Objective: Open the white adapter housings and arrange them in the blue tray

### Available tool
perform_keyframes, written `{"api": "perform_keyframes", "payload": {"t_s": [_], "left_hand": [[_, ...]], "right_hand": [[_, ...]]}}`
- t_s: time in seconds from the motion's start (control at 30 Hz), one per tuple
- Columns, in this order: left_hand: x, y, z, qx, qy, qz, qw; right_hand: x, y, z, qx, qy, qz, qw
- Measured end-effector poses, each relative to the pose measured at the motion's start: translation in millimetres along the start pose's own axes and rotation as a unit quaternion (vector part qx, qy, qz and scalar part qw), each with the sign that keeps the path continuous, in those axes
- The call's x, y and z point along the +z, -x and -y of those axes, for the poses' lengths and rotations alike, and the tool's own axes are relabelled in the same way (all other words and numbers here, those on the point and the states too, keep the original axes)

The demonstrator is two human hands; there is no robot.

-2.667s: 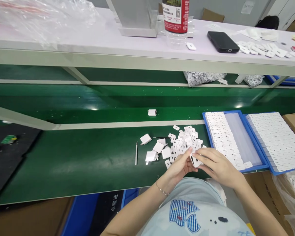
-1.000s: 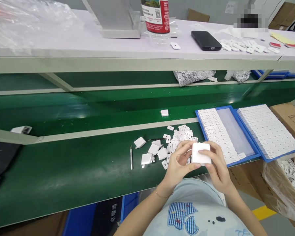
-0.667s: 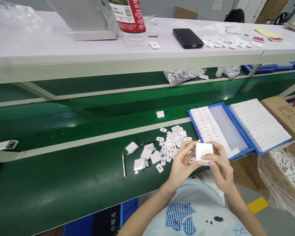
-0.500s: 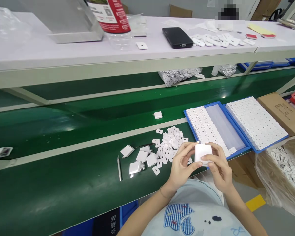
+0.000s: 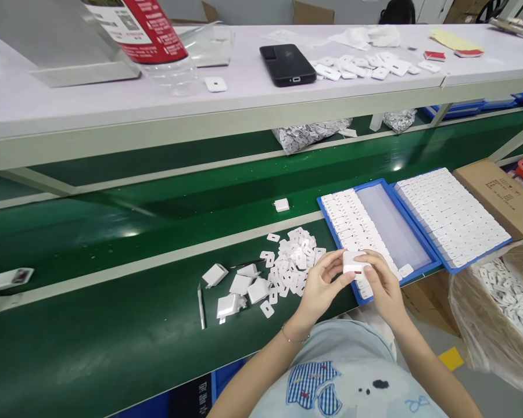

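Observation:
Between both hands, in front of my body, is a white charger plug with a dark reddish slot on the side that faces me. My left hand pinches it from the left, thumb below. From the right, my right hand grips it between thumb and fingers. To the left of my hands lies a heap of small white plates with slots. Several white charger plugs lie beside that heap, with a silver pen-like tool at their left.
A partly filled blue tray and a full one lie to the right, near a cardboard box. One lone plug rests on the green belt. Above is a white shelf with a black phone and a red-labelled bottle.
The charger plug has been tilted in my fingers, so its slotted side now shows instead of the broad blank face. The camera view has shifted slightly.

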State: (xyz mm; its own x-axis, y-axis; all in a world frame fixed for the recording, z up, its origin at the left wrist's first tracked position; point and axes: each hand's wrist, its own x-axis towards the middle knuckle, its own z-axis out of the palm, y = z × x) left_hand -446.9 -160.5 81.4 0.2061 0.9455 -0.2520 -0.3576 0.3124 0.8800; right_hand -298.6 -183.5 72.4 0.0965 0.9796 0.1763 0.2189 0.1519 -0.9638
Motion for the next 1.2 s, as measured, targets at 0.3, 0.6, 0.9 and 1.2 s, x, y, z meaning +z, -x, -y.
{"api": "perform_keyframes", "payload": {"t_s": [0.3, 0.6, 0.9, 1.2], "left_hand": [[-12.1, -10, 8, 0.108, -0.081, 0.071, 0.988], [-23.4, -40, 16, 0.148, -0.392, 0.198, 0.886], [-111.4, -177, 1, 0.029, -0.621, -0.036, 0.783], [-167.1, -289, 8, -0.077, -0.664, -0.082, 0.739]], "right_hand": [[-29, -16, -13, 0.124, -0.157, 0.103, 0.974], [-71, -36, -58, 0.215, -0.154, 0.2, 0.943], [-172, -81, -154, 0.229, 0.058, 0.101, 0.967], [-153, -67, -195, 0.249, 0.198, 0.22, 0.922]]}}
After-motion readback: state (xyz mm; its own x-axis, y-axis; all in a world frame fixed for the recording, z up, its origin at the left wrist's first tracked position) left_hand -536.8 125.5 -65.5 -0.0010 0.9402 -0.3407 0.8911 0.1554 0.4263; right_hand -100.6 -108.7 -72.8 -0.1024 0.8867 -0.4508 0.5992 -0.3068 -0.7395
